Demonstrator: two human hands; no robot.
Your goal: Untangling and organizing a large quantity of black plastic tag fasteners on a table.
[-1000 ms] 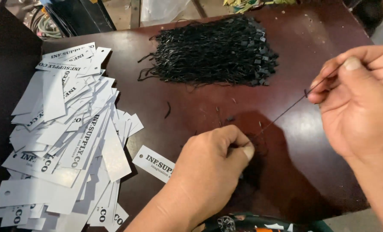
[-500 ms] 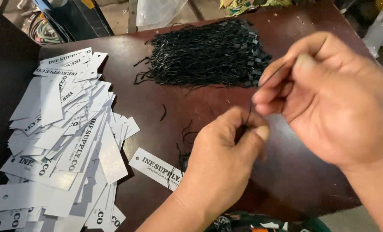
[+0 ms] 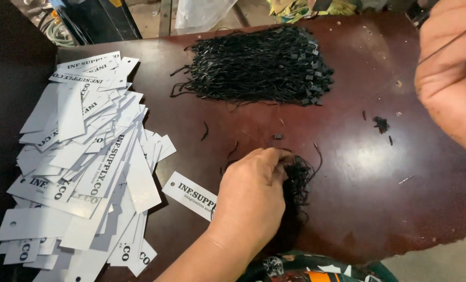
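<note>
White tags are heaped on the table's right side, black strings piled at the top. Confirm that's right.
Not quite: the head view shows the white tags heaped on the table's left side, not the right. The black strings are indeed piled at the top.

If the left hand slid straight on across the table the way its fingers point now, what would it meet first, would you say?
The left hand points up and right, fingers in a small tangle of black strings. Beyond that lies bare brown table; the big string pile sits further off, though depth is hard to judge.
</note>
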